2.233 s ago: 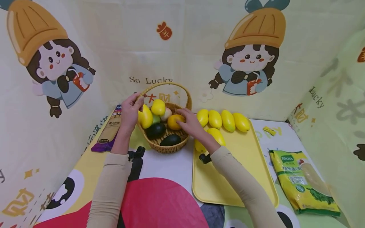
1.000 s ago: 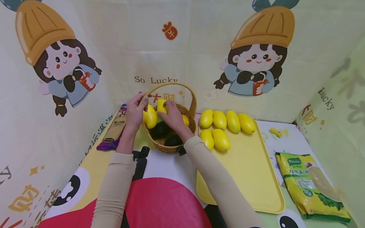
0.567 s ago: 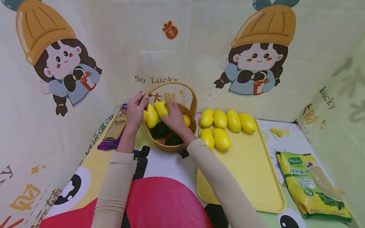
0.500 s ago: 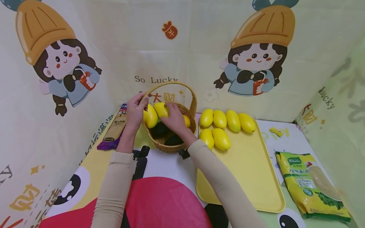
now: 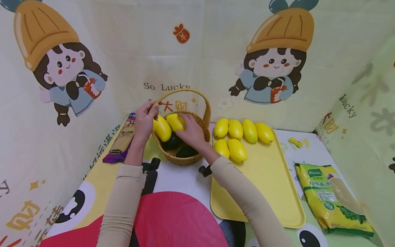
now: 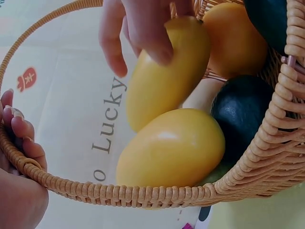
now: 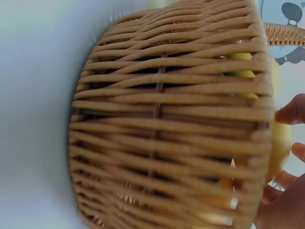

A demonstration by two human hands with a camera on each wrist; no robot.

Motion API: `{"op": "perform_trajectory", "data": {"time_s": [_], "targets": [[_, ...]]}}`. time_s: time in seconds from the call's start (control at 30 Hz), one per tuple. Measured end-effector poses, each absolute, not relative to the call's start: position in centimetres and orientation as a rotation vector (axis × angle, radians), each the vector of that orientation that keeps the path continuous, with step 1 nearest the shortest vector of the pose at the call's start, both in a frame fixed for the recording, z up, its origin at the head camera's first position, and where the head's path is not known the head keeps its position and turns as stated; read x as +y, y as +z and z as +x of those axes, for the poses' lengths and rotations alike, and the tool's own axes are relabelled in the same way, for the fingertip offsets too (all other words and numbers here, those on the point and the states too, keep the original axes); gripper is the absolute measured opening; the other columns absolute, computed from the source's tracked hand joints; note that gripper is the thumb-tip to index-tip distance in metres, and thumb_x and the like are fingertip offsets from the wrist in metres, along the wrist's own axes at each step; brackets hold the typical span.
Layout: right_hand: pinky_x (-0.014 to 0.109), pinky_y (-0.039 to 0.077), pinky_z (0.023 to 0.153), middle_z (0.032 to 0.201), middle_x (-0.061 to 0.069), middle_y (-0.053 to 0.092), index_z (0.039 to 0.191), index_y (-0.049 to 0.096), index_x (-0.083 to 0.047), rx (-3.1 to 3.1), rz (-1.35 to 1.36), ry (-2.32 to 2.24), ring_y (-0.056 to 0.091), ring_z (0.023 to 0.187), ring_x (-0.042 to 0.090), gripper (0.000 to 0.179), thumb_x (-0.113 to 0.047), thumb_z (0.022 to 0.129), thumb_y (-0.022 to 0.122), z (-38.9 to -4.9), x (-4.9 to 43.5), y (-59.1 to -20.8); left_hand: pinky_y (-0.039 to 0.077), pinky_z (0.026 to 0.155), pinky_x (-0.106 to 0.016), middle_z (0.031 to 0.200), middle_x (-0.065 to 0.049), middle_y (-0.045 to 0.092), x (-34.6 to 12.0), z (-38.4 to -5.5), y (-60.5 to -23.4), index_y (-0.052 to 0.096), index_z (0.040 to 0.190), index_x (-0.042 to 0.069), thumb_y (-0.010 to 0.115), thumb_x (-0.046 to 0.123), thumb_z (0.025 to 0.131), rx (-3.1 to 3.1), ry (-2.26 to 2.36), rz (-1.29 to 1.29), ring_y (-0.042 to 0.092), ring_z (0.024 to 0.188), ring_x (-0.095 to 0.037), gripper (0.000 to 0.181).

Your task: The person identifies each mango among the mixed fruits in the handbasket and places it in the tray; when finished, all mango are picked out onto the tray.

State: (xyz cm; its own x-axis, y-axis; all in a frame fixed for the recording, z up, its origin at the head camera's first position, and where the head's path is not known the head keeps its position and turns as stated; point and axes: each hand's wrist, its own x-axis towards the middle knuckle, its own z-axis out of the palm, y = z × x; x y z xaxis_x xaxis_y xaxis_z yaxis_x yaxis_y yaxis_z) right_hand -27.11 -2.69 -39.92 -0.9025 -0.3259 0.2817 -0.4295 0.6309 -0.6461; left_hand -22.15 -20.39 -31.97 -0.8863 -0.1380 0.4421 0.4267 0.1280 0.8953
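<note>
My left hand (image 5: 143,120) grips the left side of the wicker basket's arched handle (image 5: 182,90). Inside the basket (image 5: 182,161), my right hand (image 5: 193,132) has its thumb and fingers on a yellow mango (image 5: 175,122). A second mango (image 5: 162,129) leans beside it at the basket's left rim. Two dark avocados (image 5: 187,151) lie lower in the basket. The left wrist view also shows an orange-coloured fruit (image 6: 237,40) and part of a pale one (image 6: 202,94) near the mangoes. Wicker covers most of the contents in the right wrist view.
A yellow tray (image 5: 262,192) right of the basket carries two rows of mangoes (image 5: 249,131). Further right lies a Knorr packet (image 5: 331,200), with a small yellow item (image 5: 295,142) behind it. A purple-ended packet (image 5: 123,139) lies on the left. Printed cloth walls enclose the table.
The right hand went from the orange fruit to the upper mango, which tipped over and moved down beside the other mango. The left hand kept its hold on the handle.
</note>
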Motion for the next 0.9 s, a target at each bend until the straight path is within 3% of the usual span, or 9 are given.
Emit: {"op": "perform_trajectory", "data": {"time_s": [0.33,0.53,0.73,0.9], "targets": [[0.038,0.050,0.086,0.145,0.000,0.047,0.143,0.049,-0.025,-2.671,0.651,1.108,0.054,0.115,0.019,0.063,-0.029,0.082,0.066,-25.9,0.2,-39.7,0.044,0.061,-0.022,0.072,0.001,0.047,-20.2,-22.1,-32.0,0.061,0.118,-0.014,0.050,0.014,0.104,-2.014,-1.802,-0.264,0.043,0.062,-0.013,0.033],[0.039,0.050,0.095,0.147,0.000,0.045,0.142,0.050,-0.024,-2.683,0.667,1.106,0.054,0.121,0.021,0.062,-0.029,0.083,0.067,-24.9,2.0,-39.0,0.043,0.062,-0.021,0.072,0.001,0.047,-20.3,-22.0,-31.9,0.061,0.118,-0.013,0.051,0.015,0.104,-2.025,-1.792,-0.246,0.042,0.062,-0.014,0.033],[0.041,0.051,0.091,0.148,0.000,0.045,0.139,0.053,-0.025,-2.672,0.655,1.113,0.054,0.120,0.025,0.059,-0.024,0.081,0.066,-23.9,4.2,-38.3,0.042,0.061,-0.018,0.071,0.001,0.047,-20.2,-21.9,-31.9,0.062,0.117,-0.012,0.051,0.016,0.103,-2.022,-1.790,-0.237,0.043,0.061,-0.013,0.033],[0.042,0.050,0.099,0.147,-0.001,0.045,0.140,0.053,-0.024,-2.655,0.657,1.106,0.052,0.126,0.024,0.059,-0.021,0.083,0.066,-23.5,6.1,-38.3,0.043,0.062,-0.022,0.071,0.000,0.047,-20.1,-21.9,-31.8,0.062,0.116,-0.011,0.052,0.016,0.103,-2.021,-1.782,-0.241,0.043,0.061,-0.014,0.032]]}}
